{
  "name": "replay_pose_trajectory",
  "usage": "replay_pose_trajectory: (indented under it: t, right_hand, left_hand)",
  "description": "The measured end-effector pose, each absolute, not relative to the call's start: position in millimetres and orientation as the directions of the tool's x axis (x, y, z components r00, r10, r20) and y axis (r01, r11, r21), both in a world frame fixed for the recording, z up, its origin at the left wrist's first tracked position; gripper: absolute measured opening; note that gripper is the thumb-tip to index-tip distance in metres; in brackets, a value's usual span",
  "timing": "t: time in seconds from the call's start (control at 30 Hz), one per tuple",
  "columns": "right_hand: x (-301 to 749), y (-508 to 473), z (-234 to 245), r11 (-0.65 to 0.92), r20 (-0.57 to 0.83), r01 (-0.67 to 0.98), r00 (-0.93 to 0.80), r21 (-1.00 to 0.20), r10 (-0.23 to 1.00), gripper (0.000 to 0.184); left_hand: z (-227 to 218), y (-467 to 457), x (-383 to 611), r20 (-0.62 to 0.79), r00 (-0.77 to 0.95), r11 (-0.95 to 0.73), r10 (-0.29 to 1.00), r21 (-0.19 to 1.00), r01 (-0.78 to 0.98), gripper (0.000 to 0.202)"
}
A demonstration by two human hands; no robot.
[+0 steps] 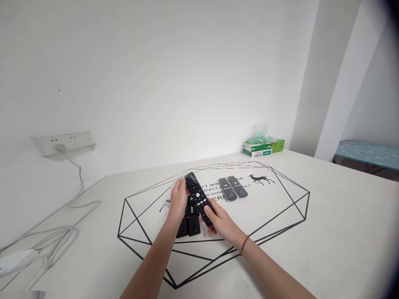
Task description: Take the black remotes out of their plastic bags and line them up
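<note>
Both my hands hold one black remote control (197, 194) above the white table (327, 232), buttons facing up. My left hand (178, 202) grips its far end from the left side. My right hand (218, 219) holds its near end, thumb on the buttons. Directly under the held remote lie two more black remotes (190, 224) side by side on the table. A further pair of remotes (233, 187) lies to the right, next to a printed deer.
A black geometric line drawing covers the table middle. Green and white boxes (263, 148) with a plastic bag stand at the back by the wall. A wall socket strip (64, 142) with white cables is on the left. A blue surface (368, 151) stands far right.
</note>
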State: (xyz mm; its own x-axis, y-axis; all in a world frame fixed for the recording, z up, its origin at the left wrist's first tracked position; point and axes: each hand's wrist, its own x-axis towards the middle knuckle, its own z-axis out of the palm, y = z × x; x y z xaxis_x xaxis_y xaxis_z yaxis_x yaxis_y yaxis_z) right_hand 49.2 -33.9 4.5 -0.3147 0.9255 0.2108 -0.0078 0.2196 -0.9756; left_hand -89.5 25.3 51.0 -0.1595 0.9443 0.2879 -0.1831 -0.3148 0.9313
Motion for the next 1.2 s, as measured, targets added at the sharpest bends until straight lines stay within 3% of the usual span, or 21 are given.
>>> replay_pose_trajectory:
  t: [0.17,0.37,0.47,0.57,0.83,1.2]
  right_hand:
    - [48,-35,6,0.230,0.218,0.019,-0.252,-0.973,0.943,0.036]
    - [46,-35,3,0.263,0.243,0.056,-0.236,-0.963,0.941,0.035]
    - [46,-34,2,0.269,0.250,0.059,-0.222,-0.961,0.942,0.036]
    - [47,-34,3,0.264,0.247,0.070,-0.187,-0.962,0.951,0.035]
    - [55,-32,17,0.195,0.184,0.045,-0.170,-0.980,0.968,0.022]
    - [77,-25,25,0.103,0.088,0.054,-0.224,-0.993,0.971,0.026]
  left_hand:
    - [46,27,-86,0.239,-0.244,-0.301,0.940,0.917,-0.262,0.028]
    - [44,34,-87,0.121,-0.198,-0.208,0.973,0.835,-0.509,0.019]
    - [43,36,-89,0.103,-0.177,-0.185,0.979,0.815,-0.549,0.022]
    - [41,37,-91,0.164,-0.128,-0.207,0.978,0.829,-0.519,0.024]
    - [40,39,-97,0.153,-0.111,-0.188,0.982,0.854,-0.485,0.031]
    - [41,40,-104,0.217,-0.016,-0.210,0.976,0.922,-0.326,0.042]
